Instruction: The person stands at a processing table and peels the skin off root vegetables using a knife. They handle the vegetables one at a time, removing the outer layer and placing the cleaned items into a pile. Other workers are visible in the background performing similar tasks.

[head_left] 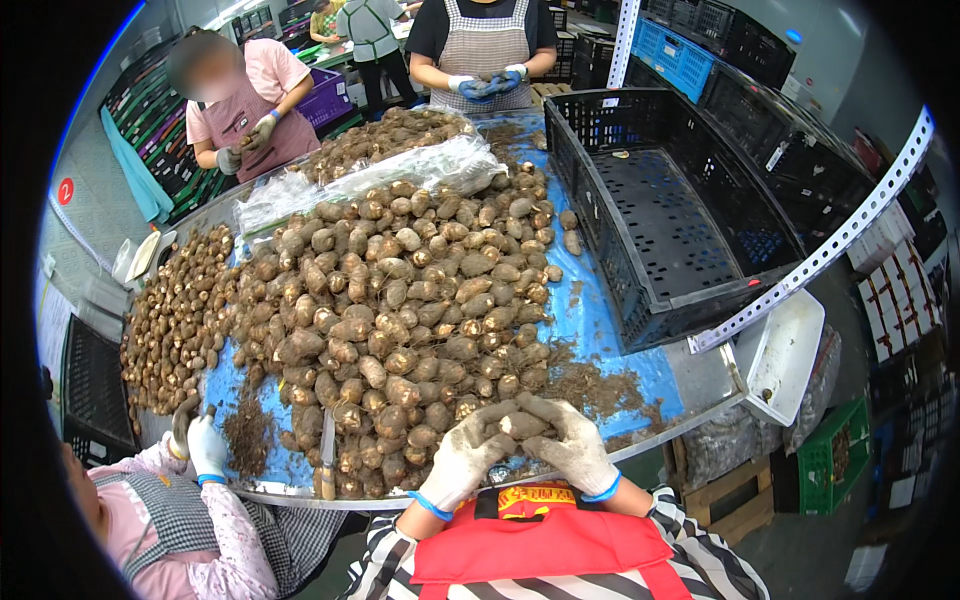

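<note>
My left hand [471, 452] and my right hand [571, 444] wear soiled white knit gloves with blue bands at the wrists. Between them, over the table's near edge, they hold one brown taro corm [523, 425], with the fingertips of both hands around it. A large heap of taro corms [405, 300] with hairy roots lies just beyond, on a blue plastic sheet [566, 277]. To the left of my hands, a knife with a wooden handle [328, 480] lies against the heap, its blade pointing away from me.
A black plastic crate [660, 300] stands at the right, beside a perforated metal post [825, 259]. A white tub [787, 360] is at the table's right corner. Root scraps [600, 386] lie near my right hand. Co-workers stand at the left and far sides; smaller corms [180, 315] lie left.
</note>
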`<move>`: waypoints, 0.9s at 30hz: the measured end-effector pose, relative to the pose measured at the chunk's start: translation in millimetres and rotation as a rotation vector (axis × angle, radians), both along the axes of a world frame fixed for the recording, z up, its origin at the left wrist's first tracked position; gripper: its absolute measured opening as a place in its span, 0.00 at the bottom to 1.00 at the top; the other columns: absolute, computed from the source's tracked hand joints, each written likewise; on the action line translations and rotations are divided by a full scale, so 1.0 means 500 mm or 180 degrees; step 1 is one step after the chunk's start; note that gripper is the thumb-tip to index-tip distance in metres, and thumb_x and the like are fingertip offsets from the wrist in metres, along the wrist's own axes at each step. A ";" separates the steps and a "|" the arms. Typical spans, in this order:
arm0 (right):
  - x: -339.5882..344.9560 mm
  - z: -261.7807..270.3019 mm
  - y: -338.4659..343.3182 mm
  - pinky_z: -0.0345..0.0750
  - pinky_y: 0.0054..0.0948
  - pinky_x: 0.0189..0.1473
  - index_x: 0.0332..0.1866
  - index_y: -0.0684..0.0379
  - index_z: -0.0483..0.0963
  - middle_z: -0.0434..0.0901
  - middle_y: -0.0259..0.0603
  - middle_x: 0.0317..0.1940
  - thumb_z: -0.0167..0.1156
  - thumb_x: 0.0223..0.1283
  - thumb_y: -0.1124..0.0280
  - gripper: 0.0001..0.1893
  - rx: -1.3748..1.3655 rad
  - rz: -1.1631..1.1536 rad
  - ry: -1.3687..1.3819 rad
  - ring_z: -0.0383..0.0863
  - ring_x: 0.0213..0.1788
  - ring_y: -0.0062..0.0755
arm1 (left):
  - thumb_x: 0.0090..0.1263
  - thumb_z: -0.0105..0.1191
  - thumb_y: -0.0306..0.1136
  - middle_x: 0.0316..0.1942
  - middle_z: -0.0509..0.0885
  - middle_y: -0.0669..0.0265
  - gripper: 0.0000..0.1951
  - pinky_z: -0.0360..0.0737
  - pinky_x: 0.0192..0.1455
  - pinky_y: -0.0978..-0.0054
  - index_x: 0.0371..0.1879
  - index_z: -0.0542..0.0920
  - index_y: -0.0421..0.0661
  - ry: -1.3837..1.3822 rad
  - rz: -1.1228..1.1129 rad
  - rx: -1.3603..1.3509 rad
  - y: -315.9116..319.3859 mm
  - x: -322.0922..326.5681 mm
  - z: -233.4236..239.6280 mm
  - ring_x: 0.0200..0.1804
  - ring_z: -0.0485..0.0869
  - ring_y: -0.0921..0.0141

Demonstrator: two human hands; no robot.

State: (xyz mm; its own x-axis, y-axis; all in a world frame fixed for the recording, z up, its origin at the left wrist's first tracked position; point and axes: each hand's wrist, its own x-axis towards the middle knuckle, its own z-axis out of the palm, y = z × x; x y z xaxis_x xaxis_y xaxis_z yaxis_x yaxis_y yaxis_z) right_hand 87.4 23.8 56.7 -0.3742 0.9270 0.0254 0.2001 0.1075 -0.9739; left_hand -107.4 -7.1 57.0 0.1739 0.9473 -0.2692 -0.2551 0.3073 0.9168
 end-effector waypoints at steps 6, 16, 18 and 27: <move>-0.017 0.000 0.010 0.81 0.37 0.57 0.56 0.63 0.82 0.86 0.48 0.49 0.67 0.61 0.74 0.17 0.0543 -0.0170 -0.0058 0.85 0.54 0.44 | 0.72 0.58 0.22 0.56 0.85 0.57 0.24 0.83 0.56 0.75 0.67 0.74 0.35 0.0229 0.0334 0.0114 -0.010 0.036 -0.018 0.52 0.84 0.74; -0.006 -0.002 0.058 0.81 0.28 0.54 0.57 0.68 0.80 0.88 0.45 0.48 0.59 0.72 0.71 0.15 -0.0896 -0.0148 0.0710 0.85 0.50 0.27 | 0.70 0.61 0.27 0.48 0.89 0.59 0.25 0.82 0.54 0.76 0.65 0.76 0.34 0.0872 0.0269 -0.0189 -0.006 0.029 -0.006 0.48 0.86 0.74; 0.005 0.001 0.049 0.81 0.29 0.55 0.59 0.67 0.80 0.87 0.46 0.49 0.60 0.72 0.70 0.16 -0.0765 0.0054 0.0624 0.85 0.51 0.29 | 0.70 0.60 0.28 0.47 0.89 0.59 0.25 0.83 0.54 0.76 0.66 0.76 0.34 0.0771 0.0299 -0.0096 -0.002 0.024 -0.005 0.47 0.87 0.74; -0.004 0.018 0.032 0.82 0.33 0.54 0.56 0.66 0.81 0.87 0.49 0.50 0.60 0.70 0.74 0.13 -0.0327 -0.0151 -0.0024 0.87 0.51 0.34 | 0.68 0.66 0.31 0.46 0.89 0.60 0.24 0.83 0.49 0.75 0.62 0.78 0.35 0.1791 0.0140 -0.0051 -0.004 0.050 0.031 0.45 0.86 0.74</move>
State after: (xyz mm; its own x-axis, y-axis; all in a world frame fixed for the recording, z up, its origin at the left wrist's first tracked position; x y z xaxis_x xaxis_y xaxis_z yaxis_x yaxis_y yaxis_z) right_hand 85.6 40.1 65.9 -0.3297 0.9412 -0.0732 0.2099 -0.0025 -0.9777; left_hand -82.3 -9.3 72.3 -0.0403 0.9454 -0.3233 0.2590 0.3224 0.9105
